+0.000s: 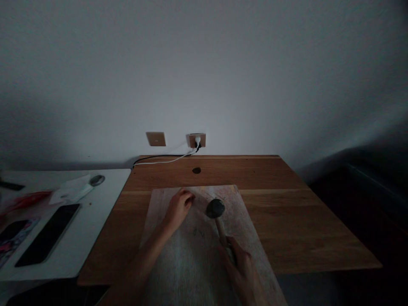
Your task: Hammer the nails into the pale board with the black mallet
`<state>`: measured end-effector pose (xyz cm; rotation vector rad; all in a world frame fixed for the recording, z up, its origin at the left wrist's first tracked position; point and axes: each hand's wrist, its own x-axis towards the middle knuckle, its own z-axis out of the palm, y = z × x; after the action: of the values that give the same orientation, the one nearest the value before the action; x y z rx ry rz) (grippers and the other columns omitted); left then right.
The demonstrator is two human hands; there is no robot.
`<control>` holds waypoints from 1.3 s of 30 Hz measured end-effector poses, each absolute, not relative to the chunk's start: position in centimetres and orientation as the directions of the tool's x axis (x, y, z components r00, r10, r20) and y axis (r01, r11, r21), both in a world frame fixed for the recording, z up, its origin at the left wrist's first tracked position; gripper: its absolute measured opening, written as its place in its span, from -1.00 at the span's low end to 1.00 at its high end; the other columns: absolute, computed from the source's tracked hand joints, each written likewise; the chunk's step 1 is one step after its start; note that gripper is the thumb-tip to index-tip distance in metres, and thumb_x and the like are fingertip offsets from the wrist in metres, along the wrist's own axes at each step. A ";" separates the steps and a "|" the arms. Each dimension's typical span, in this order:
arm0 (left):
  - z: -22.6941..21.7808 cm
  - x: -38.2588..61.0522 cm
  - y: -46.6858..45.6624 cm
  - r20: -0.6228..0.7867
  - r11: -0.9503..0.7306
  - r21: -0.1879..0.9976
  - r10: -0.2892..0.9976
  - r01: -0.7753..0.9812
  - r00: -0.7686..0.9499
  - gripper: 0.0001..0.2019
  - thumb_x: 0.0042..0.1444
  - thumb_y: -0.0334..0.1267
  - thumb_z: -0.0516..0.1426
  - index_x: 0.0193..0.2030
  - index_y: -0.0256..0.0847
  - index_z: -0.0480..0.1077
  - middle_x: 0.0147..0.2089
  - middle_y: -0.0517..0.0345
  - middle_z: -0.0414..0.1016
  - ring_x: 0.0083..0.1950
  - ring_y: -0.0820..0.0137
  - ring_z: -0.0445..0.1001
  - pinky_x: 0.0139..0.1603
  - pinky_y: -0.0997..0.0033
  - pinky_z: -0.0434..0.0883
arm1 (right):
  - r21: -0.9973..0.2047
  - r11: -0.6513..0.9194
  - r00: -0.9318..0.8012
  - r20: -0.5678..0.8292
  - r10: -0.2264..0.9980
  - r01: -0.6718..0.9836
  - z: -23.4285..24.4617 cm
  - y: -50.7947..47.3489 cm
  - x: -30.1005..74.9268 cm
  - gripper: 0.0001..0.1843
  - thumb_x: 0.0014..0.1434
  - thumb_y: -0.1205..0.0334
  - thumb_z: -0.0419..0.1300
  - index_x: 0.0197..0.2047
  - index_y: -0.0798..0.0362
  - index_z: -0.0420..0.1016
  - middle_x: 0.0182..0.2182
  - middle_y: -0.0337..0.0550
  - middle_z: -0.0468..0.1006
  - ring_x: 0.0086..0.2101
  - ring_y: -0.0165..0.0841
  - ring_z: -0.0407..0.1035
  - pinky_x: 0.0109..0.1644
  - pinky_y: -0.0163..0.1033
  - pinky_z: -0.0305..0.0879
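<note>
My right hand (240, 267) is wrapped round the handle of a mallet (216, 208) with a dark, rounded head. The mallet's head is over the far part of a worn, pale board (188, 259). To the left of the head, my left hand (181, 207) is at the board's far end, its fingers curled together. Whatever those fingers pinch, if anything, is too small and dark to make out. Small dark marks show on the board between my two arms.
Beneath the board is a brown wooden table (296, 238) with a round hole near the wall. A white table (95, 221) adjoins it on the left, bearing a black phone (49, 233), papers and red items. Cables (165, 161) run from a wall socket (197, 140).
</note>
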<state>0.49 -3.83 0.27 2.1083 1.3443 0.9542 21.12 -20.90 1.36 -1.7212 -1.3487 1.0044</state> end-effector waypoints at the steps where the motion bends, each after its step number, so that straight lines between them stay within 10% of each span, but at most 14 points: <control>1: 0.2 0.4 -3.9 0.308 -0.411 0.693 0.912 0.593 0.272 -0.73 0.15 -0.58 0.14 -0.19 -0.19 0.59 -0.14 0.06 0.61 -0.08 0.31 0.59 0.00 0.32 0.51 | -0.889 -0.197 0.157 -0.144 0.977 0.413 1.5 -20.9 21.1 -0.38 0.30 -0.34 0.06 -0.09 0.07 0.57 -0.40 -0.10 0.68 -0.37 -0.17 0.57 -0.30 -0.23 0.40; 39: 0.4 -0.1 -3.9 0.206 -0.295 0.811 0.952 0.505 0.224 -0.45 0.05 -0.66 0.12 0.17 -0.22 0.45 -0.16 0.07 0.67 -0.12 0.27 0.65 -0.09 0.34 0.52 | -0.791 -0.048 -0.005 -0.065 0.998 0.610 5.5 -15.6 17.1 -0.54 0.37 -0.10 0.06 -0.07 0.11 0.58 -0.56 -0.18 0.55 -0.54 -0.28 0.48 -0.47 -0.30 0.23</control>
<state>-0.06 -3.87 0.42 1.8989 1.3396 0.9557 17.15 -15.62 5.54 -1.7138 -1.6686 0.8889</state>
